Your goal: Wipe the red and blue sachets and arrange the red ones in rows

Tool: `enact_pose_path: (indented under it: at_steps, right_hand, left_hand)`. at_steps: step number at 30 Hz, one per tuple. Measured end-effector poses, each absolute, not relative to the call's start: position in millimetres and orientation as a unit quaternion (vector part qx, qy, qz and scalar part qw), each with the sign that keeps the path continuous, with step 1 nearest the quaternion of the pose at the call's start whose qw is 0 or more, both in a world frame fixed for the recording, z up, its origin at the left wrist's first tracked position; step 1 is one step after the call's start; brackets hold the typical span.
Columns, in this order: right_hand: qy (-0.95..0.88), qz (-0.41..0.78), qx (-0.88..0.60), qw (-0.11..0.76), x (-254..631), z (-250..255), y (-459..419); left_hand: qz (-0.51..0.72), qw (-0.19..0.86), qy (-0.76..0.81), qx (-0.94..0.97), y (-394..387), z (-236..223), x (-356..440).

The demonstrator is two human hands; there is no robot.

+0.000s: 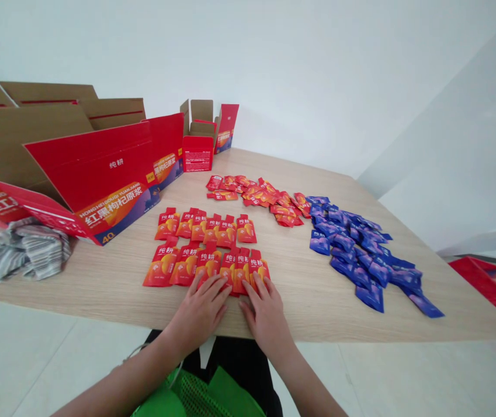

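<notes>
Well, a pale wood-grain table is stretching across the view, and everything on it is sitting around the double row of red sachets. Up and to the left of that row, a large open red carton is lying on its side, its brown cardboard flaps spreading out behind it and its printed face showing the words 红黑枸杞原浆. Beyond the row, a smaller red box is standing with its flaps open. Further out to the right of the row, a long drift of blue sachets is spreading across the table, touching the end of a loose heap of red sachets lying straight beyond the row. Well to the left of the row, a crumpled grey striped cloth is lying just beside the carton. Nearer the person, a green mesh bag is showing below the table edge. Both hands are lying palm down with fingers spread: the left grip and the right grip are wide open, holding nothing, their fingertips pressing on the lower edge of the row.
</notes>
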State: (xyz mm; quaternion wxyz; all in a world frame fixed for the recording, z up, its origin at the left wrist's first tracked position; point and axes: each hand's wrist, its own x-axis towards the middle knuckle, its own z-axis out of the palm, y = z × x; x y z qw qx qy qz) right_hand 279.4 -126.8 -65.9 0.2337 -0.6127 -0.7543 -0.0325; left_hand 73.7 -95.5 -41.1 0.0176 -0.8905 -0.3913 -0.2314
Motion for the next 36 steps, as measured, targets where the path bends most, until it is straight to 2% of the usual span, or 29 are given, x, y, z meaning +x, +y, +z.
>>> enact_pose_path:
  at_steps: [4,8,13,20,24,30,36]
  right_hand:
    - [-0.751,-0.017,-0.610,0.251,277.4,-65.8,-129.0]
    - [-0.747,-0.002,-0.604,0.278,294.6,-63.8,-121.6]
    - [-0.730,-0.009,-0.617,0.294,359.8,-51.8,-59.7]
    - [-0.673,-0.038,-0.708,0.210,430.8,-24.5,88.7]
    - [-0.696,-0.020,-0.694,0.180,434.6,-26.0,128.7]
    - [-0.761,-0.023,-0.627,0.164,438.5,-26.8,108.6]
    - [-0.778,-0.093,-0.585,0.210,442.8,-10.0,43.1]
  left_hand:
    - [-0.233,0.018,-0.376,-0.896,-97.6,-35.7,74.1]
    - [-0.292,0.034,-0.370,-0.881,-94.7,-30.3,62.7]
    - [-0.366,0.064,-0.397,-0.839,-86.9,-32.6,40.5]
    - [-0.379,0.087,-0.365,-0.846,-88.0,-34.5,38.7]
    - [-0.376,0.096,-0.371,-0.844,-89.0,-34.2,37.6]
    - [-0.375,0.082,-0.375,-0.844,-90.3,-35.3,36.5]
    - [-0.392,0.055,-0.363,-0.844,-93.5,-34.1,34.2]
